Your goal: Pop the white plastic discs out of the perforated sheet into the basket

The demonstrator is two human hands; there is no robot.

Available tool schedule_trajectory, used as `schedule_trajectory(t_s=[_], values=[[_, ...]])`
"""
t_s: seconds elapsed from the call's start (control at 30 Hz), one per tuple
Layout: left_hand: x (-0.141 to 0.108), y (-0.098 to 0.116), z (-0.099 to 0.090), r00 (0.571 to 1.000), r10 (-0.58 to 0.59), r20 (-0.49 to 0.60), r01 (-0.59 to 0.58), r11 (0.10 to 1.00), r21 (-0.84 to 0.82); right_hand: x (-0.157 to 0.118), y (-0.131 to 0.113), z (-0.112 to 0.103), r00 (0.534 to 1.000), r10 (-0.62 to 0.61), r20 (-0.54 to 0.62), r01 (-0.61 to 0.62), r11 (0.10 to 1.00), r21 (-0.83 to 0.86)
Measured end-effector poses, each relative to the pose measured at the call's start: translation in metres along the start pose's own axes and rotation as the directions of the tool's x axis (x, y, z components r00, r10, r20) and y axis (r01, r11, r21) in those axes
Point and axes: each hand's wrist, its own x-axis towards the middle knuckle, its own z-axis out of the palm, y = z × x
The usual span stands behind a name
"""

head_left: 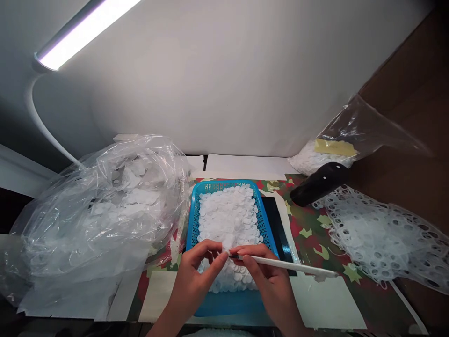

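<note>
My left hand (pixel 198 271) and my right hand (pixel 263 276) meet above a blue plastic basket (pixel 195 220) heaped with small white paper discs (pixel 228 220). My right hand grips a long white rod (pixel 287 264), which points left and has a dark section near its tip. Thumb and fingers of my left hand pinch a small white piece (pixel 226 252) at that tip. I cannot tell whether the piece is a disc. The hands hide the basket's near part.
The basket stands on a camouflage-patterned mat (pixel 308 229). A large clear plastic bag of white pieces (pixel 105 206) lies left. To the right are a punched white sheet (pixel 379 234), a black handled object (pixel 319 183), and a bag of white discs (pixel 333 150). A desk lamp (pixel 84 32) arches overhead.
</note>
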Motion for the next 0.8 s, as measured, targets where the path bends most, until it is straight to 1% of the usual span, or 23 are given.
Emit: schedule_trajectory(t_s=[0.07,0.13,0.23,0.3,0.37,0.47,0.53,0.57,0.63,0.7,0.77,0.8], values=[[0.000,-0.002,0.001,1.000,-0.009,-0.009,0.009,1.000,-0.006,0.000,0.001,-0.001,1.000,-0.017,0.009,0.017,1.000,-0.018],[0.000,-0.004,0.001,1.000,-0.016,-0.026,0.016,1.000,-0.018,0.001,0.003,-0.001,1.000,-0.021,-0.012,0.021,1.000,-0.013],[-0.001,-0.004,0.001,0.996,-0.058,-0.070,0.053,0.996,-0.067,0.003,0.006,-0.002,0.998,0.021,-0.067,-0.019,0.999,0.025],[-0.002,-0.002,0.000,0.993,-0.099,-0.072,0.089,0.987,-0.132,0.005,0.007,-0.001,0.995,0.054,-0.088,-0.047,0.996,0.078],[-0.002,0.000,0.000,0.992,-0.125,-0.036,0.115,0.974,-0.195,0.006,0.006,0.001,0.992,0.104,-0.072,-0.090,0.981,0.170],[-0.002,0.005,0.000,0.990,-0.129,0.056,0.139,0.959,-0.248,0.008,0.002,0.004,0.977,0.203,0.059,-0.211,0.919,0.333],[-0.001,0.009,0.000,0.984,-0.133,0.118,0.161,0.950,-0.268,0.008,-0.001,0.004,0.962,0.231,0.148,-0.272,0.876,0.400],[-0.001,0.011,0.000,0.979,-0.143,0.144,0.178,0.945,-0.273,0.009,-0.002,0.004,0.957,0.232,0.172,-0.284,0.861,0.421],[0.000,0.013,0.001,0.966,-0.174,0.189,0.223,0.935,-0.277,0.009,-0.004,0.003,0.961,0.217,0.173,-0.274,0.841,0.466],[0.000,0.015,0.002,0.957,-0.200,0.212,0.255,0.925,-0.283,0.011,-0.004,0.000,0.970,0.198,0.143,-0.244,0.824,0.512],[0.000,0.015,0.002,0.955,-0.203,0.216,0.260,0.923,-0.285,0.012,-0.003,-0.003,0.977,0.191,0.097,-0.213,0.820,0.530],[0.000,0.014,0.002,0.957,-0.198,0.211,0.254,0.925,-0.282,0.013,-0.002,-0.005,0.978,0.194,0.075,-0.205,0.833,0.515]])
